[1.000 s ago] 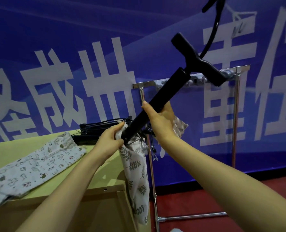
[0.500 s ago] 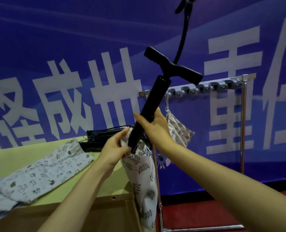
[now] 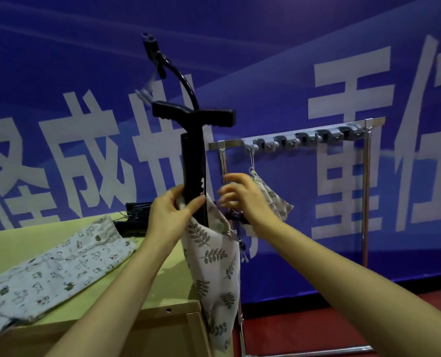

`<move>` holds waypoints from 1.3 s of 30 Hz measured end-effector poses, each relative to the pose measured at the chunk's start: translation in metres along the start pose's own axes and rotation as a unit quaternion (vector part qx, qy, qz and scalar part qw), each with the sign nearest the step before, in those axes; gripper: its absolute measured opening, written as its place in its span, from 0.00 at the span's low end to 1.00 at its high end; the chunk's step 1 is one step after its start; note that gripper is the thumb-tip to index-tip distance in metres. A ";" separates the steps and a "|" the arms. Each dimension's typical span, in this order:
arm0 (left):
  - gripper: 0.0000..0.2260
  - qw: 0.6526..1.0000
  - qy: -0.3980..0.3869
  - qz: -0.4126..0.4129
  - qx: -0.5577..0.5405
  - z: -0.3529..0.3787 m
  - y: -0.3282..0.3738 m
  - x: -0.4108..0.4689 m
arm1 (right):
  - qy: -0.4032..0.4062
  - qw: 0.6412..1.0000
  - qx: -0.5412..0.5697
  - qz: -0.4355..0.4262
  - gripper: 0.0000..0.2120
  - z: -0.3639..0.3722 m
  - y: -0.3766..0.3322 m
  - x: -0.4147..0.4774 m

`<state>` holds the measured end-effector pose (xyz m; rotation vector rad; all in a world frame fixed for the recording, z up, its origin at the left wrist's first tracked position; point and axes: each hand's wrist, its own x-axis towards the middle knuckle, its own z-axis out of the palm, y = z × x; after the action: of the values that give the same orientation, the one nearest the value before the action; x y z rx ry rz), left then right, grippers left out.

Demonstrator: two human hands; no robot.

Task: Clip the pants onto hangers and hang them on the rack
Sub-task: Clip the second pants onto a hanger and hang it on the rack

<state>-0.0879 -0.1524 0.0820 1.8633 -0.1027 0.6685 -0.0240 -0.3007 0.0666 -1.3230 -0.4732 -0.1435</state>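
Beside the rack (image 3: pixel 232 143), leaf-print pants (image 3: pixel 214 256) hang draped round a black pump (image 3: pixel 192 161).
Left grip (image 3: pixel 173 212) pinches their top edge against the barrel; right grip (image 3: pixel 242 197) is loosely spread, apparently empty. Best to free the waistband first, then flatten it for clipping.

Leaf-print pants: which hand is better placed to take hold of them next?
Right, probably. The right hand is free beside the leaf-print pants; the left hand grips the black pump and cloth.
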 end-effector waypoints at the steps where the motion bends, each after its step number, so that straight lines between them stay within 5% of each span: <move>1: 0.18 1.000 0.003 0.004 -0.010 -0.002 0.003 0.000 | 0.027 0.999 -0.046 -0.004 0.12 -0.010 0.006 0.003; 4: 0.16 0.999 0.013 0.023 -0.045 -0.007 0.009 0.001 | -0.008 0.969 -0.248 -0.001 0.16 -0.024 0.022 -0.003; 10: 0.06 0.994 0.010 0.049 -0.093 -0.010 0.017 -0.001 | -0.098 0.907 -0.407 -0.054 0.16 -0.015 0.040 -0.012; 15: 0.05 0.992 0.006 0.056 -0.114 -0.009 0.015 -0.006 | -0.219 0.735 -0.642 -0.001 0.19 -0.009 0.044 -0.006; 17: 0.04 0.992 0.010 0.048 -0.115 -0.008 0.013 -0.006 | -0.223 0.699 -0.679 0.017 0.16 -0.010 0.042 -0.001; 26: 0.03 0.995 0.014 0.033 -0.091 -0.022 0.002 0.000 | -0.275 0.702 -0.653 0.069 0.12 -0.037 0.010 0.016; 32: 0.05 0.991 0.076 0.055 -0.093 -0.019 0.005 -0.001 | -0.211 0.864 -0.411 0.199 0.36 -0.047 0.012 0.021; 39: 0.08 0.978 0.202 0.034 -0.028 -0.014 -0.007 0.002 | -0.257 0.842 -0.414 0.234 0.35 -0.040 -0.005 0.007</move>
<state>-0.0888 -0.1365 0.0806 1.6413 0.0795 1.0672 -0.0095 -0.3391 0.0669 -2.3175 -0.5425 0.4892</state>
